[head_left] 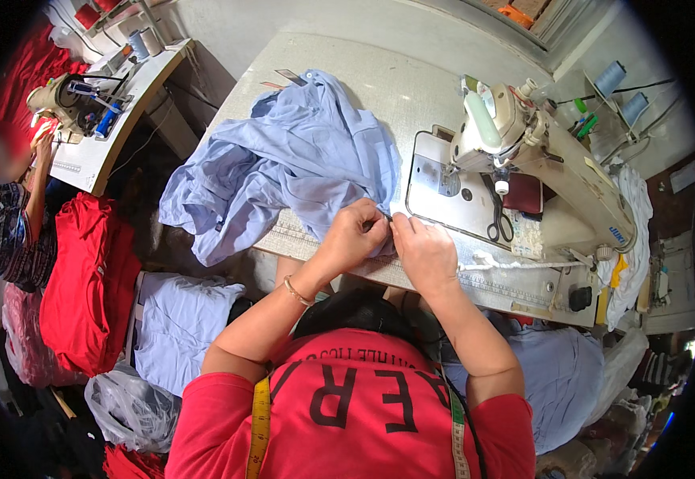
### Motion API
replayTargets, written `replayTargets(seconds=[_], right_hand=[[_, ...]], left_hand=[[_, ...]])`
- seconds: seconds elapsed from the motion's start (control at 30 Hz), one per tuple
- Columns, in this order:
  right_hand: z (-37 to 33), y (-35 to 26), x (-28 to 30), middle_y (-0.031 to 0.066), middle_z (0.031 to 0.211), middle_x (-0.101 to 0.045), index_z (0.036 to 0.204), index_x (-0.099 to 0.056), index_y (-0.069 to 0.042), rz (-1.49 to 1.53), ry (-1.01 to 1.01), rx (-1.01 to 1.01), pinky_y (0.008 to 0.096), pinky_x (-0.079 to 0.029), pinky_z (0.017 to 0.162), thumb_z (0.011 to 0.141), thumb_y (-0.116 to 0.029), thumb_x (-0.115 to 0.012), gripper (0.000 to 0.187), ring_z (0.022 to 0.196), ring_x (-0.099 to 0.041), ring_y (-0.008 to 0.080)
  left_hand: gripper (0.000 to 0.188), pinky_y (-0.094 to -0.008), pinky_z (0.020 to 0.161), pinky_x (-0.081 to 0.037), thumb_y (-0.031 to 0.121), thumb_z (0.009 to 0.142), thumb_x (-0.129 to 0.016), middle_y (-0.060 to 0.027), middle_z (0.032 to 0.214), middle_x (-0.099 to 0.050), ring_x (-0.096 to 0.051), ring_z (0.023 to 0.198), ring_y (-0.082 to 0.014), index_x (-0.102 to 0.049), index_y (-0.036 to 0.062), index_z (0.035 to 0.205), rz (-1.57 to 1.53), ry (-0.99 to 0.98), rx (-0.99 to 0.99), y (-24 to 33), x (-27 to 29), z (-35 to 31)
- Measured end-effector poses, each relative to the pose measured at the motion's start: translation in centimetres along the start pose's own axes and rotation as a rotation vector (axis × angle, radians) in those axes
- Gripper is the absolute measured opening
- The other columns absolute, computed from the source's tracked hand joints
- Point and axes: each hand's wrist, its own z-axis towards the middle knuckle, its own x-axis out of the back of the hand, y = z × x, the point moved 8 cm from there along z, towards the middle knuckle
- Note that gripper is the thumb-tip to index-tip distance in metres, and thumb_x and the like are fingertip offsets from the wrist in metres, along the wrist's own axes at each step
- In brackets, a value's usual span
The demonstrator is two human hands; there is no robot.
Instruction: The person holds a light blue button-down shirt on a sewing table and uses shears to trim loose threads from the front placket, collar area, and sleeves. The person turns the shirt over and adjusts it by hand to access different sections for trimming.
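A light-blue garment [307, 152], probably a shirt, lies crumpled over the table and hangs past its front edge on the left. At its near right corner, my left hand [355, 233] is closed in a pinch on the cloth. Close beside it, my right hand [426, 254] pinches the same edge, with the fingertips of both hands almost meeting. A small dark bit shows between them, too small to name. To the right of the hands stands a sewing machine [515, 132], its needle area apart from the garment.
Black scissors [499, 219] lie on the machine bed beside a dark red item [528, 194]. A ruler strip [491, 289] runs along the table's front edge. At left, a co-worker's hand [41, 142] is at another machine [60, 104]; red cloth [88, 279] is piled below.
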Motion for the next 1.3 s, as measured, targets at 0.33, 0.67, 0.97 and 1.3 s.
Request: replayTargets(seconds=[0.33, 0.67, 0.97, 1.3], right_hand=[[-0.1, 1.1, 0.8, 0.0071, 0.069, -0.06, 0.087, -0.054, -0.01, 0.204, -0.065, -0.143, 0.0374, -0.047, 0.056, 0.085, -0.024, -0.058, 0.015, 0.061, -0.059, 0.0278], [-0.2, 0.7, 0.7, 0.0063, 0.067, -0.057, 0.087, -0.054, -0.011, 0.141, -0.06, -0.116, 0.0372, -0.047, 0.057, 0.084, -0.023, -0.06, 0.014, 0.06, -0.059, 0.0266], [-0.4, 0.7, 0.9, 0.0063, 0.068, -0.056, 0.09, -0.055, -0.01, 0.174, -0.027, -0.137, 0.0366, -0.047, 0.057, 0.084, -0.022, -0.06, 0.014, 0.06, -0.059, 0.0262], [-0.8, 2.0, -1.2, 0.0137, 0.071, -0.063, 0.093, -0.058, -0.009, 0.548, -0.123, -0.356, 0.0421, -0.048, 0.055, 0.085, -0.025, -0.059, 0.018, 0.061, -0.061, 0.0336]], left_hand=[[0.014, -0.0277, 0.061, -0.042, 0.007, 0.082, -0.06, -0.0085, 0.081, -0.055, -0.051, 0.067, -0.0145, -0.06, -0.0067, 0.076, -0.112, -0.031, 0.057, -1.1, 0.1, 0.2], [0.015, -0.0266, 0.061, -0.042, 0.007, 0.082, -0.06, -0.0079, 0.082, -0.055, -0.051, 0.067, -0.0131, -0.06, -0.0071, 0.077, -0.117, -0.017, 0.063, -0.9, 0.2, 0.1], [0.015, -0.0266, 0.061, -0.042, 0.008, 0.082, -0.06, -0.007, 0.08, -0.055, -0.051, 0.068, -0.0126, -0.06, -0.0065, 0.077, -0.143, -0.038, 0.072, -1.0, 0.3, 0.1], [0.021, -0.0234, 0.058, -0.036, 0.013, 0.086, -0.06, 0.0008, 0.076, -0.048, -0.043, 0.067, -0.0066, -0.057, -0.0037, 0.073, -0.197, -0.128, 0.139, -1.0, 0.3, 0.2]])
